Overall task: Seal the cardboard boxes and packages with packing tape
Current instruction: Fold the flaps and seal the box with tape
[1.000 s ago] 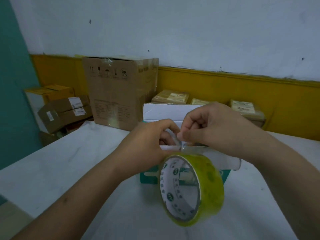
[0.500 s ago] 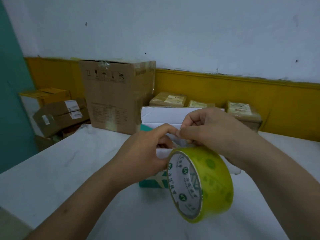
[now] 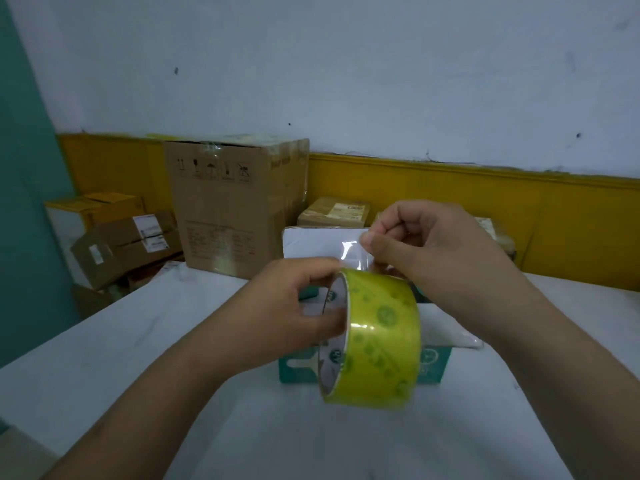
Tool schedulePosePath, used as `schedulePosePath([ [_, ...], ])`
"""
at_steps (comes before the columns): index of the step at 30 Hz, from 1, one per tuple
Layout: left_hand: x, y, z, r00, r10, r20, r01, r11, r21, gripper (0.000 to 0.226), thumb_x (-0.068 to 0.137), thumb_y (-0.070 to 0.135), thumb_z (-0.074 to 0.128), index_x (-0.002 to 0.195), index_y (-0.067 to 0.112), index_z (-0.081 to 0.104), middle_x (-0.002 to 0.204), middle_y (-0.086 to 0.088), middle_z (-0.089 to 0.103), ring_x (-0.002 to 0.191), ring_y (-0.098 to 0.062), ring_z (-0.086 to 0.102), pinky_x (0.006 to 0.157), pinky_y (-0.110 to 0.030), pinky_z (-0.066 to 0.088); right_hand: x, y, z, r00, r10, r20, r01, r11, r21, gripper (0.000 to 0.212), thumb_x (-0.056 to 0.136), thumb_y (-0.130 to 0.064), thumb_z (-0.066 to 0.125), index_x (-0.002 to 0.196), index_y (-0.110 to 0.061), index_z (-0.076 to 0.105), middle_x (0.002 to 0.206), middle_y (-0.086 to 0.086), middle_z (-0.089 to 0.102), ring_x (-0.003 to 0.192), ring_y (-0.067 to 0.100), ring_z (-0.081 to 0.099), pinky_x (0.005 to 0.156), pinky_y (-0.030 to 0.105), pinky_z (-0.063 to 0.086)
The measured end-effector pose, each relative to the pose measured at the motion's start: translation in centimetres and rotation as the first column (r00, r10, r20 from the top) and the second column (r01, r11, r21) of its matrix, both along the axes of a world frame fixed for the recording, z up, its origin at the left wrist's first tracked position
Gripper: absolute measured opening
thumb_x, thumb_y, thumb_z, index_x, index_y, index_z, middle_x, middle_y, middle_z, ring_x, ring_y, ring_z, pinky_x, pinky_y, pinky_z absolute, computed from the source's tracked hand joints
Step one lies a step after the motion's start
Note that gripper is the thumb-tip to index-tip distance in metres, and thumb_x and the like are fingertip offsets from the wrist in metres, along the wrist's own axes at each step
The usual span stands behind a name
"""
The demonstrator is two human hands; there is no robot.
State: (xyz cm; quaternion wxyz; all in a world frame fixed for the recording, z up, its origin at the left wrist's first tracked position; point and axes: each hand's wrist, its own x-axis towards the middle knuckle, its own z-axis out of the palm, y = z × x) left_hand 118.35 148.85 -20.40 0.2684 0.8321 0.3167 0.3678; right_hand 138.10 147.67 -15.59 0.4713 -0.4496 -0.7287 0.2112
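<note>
A yellow-green roll of packing tape (image 3: 381,337) hangs in the air above a small teal and white box (image 3: 433,362) on the white table (image 3: 138,341). My left hand (image 3: 287,313) grips the roll, fingers through its core and over its top edge. My right hand (image 3: 426,244) pinches the free end of the clear tape strip (image 3: 353,252) and holds it up off the roll. The box's white flap (image 3: 311,242) stands open behind the hands. Most of the box is hidden by the roll and my hands.
A tall brown carton (image 3: 235,206) stands at the table's far left edge against the yellow wall. Several smaller labelled cardboard parcels (image 3: 128,240) are stacked to its left, and flat parcels (image 3: 334,211) lie behind the box.
The roll has turned so its yellow-green outer face shows. My right hand has pulled the tape end up and away from the roll, drawing out a short clear strip.
</note>
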Motion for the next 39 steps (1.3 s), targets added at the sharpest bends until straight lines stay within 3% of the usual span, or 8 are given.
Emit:
schedulePosePath([
  [9,1.9,-3.7,0.0,0.986,0.162,0.045,-0.159,0.986,-0.053,0.013,0.090,0.027,0.072,0.102,0.024,0.076,0.095,0.019,0.075,0.088,0.005,0.069,0.073,-0.015,0.055,0.4,-0.3,2.2,0.983,-0.179,-0.051,0.186,0.940,0.286,0.021,0.085,-0.021,0.075,0.069,-0.027,0.063,0.064,-0.006,0.068,0.069,0.013,0.069,0.072,0.042,0.058],
  [14,1.4,-4.9,0.2,0.965,0.245,-0.095,-0.227,0.959,0.172,0.023,0.085,0.045,0.069,0.103,0.031,0.072,0.111,0.017,0.058,0.110,-0.003,0.054,0.090,-0.019,0.047,0.5,-1.1,2.3,0.996,-0.032,-0.087,0.054,0.964,0.261,0.020,0.087,-0.017,0.072,0.073,-0.026,0.063,0.064,-0.006,0.065,0.066,0.019,0.069,0.069,0.046,0.059],
  [17,0.9,-5.1,-0.6,0.959,0.188,-0.210,-0.147,0.969,0.196,0.036,0.089,0.033,0.069,0.124,0.033,0.062,0.123,0.020,0.058,0.118,0.003,0.049,0.099,-0.016,0.041,0.7,-1.8,1.5,0.996,0.057,-0.068,-0.041,0.974,0.225,0.015,0.088,-0.020,0.071,0.075,-0.024,0.064,0.065,-0.006,0.064,0.063,0.013,0.069,0.061,0.033,0.059],
  [22,-0.3,-4.6,-1.8,0.938,0.193,-0.288,-0.161,0.978,0.130,0.046,0.090,0.025,0.042,0.132,0.039,0.050,0.129,0.028,0.051,0.121,0.011,0.041,0.097,-0.006,0.036,0.8,-3.1,-0.4,0.956,0.037,0.291,-0.129,0.943,0.306,0.009,0.084,-0.035,0.067,0.076,-0.034,0.064,0.083,-0.019,0.065,0.082,0.002,0.062,0.066,0.009,0.049],
  [26,0.7,-2.1,-0.4,0.944,0.231,-0.238,-0.174,0.956,0.238,0.021,0.099,0.018,0.052,0.106,0.037,0.058,0.102,0.017,0.058,0.090,0.001,0.056,0.071,-0.020,0.047,1.0,-2.7,-1.0,0.926,0.070,0.372,-0.163,0.960,0.226,0.011,0.085,-0.037,0.068,0.076,-0.036,0.063,0.081,-0.020,0.065,0.077,0.003,0.062,0.064,0.009,0.047],
  [32,0.6,1.4,0.1,0.939,0.247,-0.237,-0.191,0.952,0.238,0.011,0.093,0.035,0.063,0.092,0.037,0.073,0.094,0.016,0.057,0.095,-0.006,0.046,0.083,-0.031,0.042,1.1,-1.8,-1.1,0.926,0.087,0.367,-0.166,0.968,0.188,0.012,0.085,-0.037,0.069,0.074,-0.039,0.063,0.080,-0.021,0.065,0.077,0.002,0.062,0.063,0.009,0.047],
  [35,1.2,1.8,-0.3,0.983,0.141,-0.115,-0.127,0.985,0.119,0.020,0.095,0.033,0.063,0.077,0.040,0.068,0.083,0.017,0.061,0.082,-0.002,0.054,0.072,-0.027,0.042,1.5,-1.5,-0.8,0.920,0.124,0.372,-0.191,0.970,0.149,0.011,0.087,-0.035,0.070,0.076,-0.037,0.065,0.080,-0.020,0.066,0.076,0.005,0.063,0.064,0.014,0.050],
  [39,2.1,2.3,-1.0,0.964,0.169,-0.205,-0.155,0.985,0.080,0.027,0.076,0.055,0.072,0.092,0.034,0.066,0.082,0.018,0.067,0.077,0.001,0.061,0.066,-0.025,0.051,1.9,-1.9,-1.0,0.880,0.187,0.438,-0.265,0.956,0.126,0.011,0.086,-0.025,0.072,0.078,-0.031,0.067,0.079,-0.016,0.067,0.083,0.006,0.064,0.069,0.021,0.052],
])
